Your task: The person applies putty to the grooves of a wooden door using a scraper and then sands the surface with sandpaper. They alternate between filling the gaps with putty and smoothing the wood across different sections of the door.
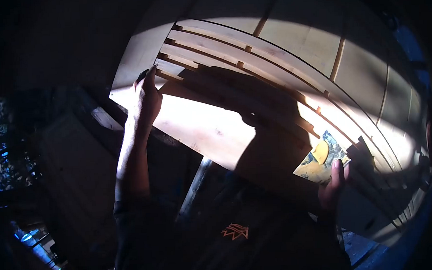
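Observation:
My left hand (148, 100) is at the left end of a slatted wooden panel (207, 42), its fingers pressed together close to a slat's end. What those fingers hold, if anything, is too small and dark to make out. At the lower right, my right hand (333, 184) grips a flat, stained board (308, 168) by its edge, thumb on top. A lump of yellow putty-like paste (321, 152) lies on this board among dark and pale smears. The panel has long curved slats with narrow gaps and small spacer blocks between them.
Pale boards (298, 37) with dark seams lie beyond the slats. My shadow covers much of the panel's middle. A metal tube (194, 188) stands below its near edge. Deep shade hides most of the left side, where a blue object (37, 249) shows low down.

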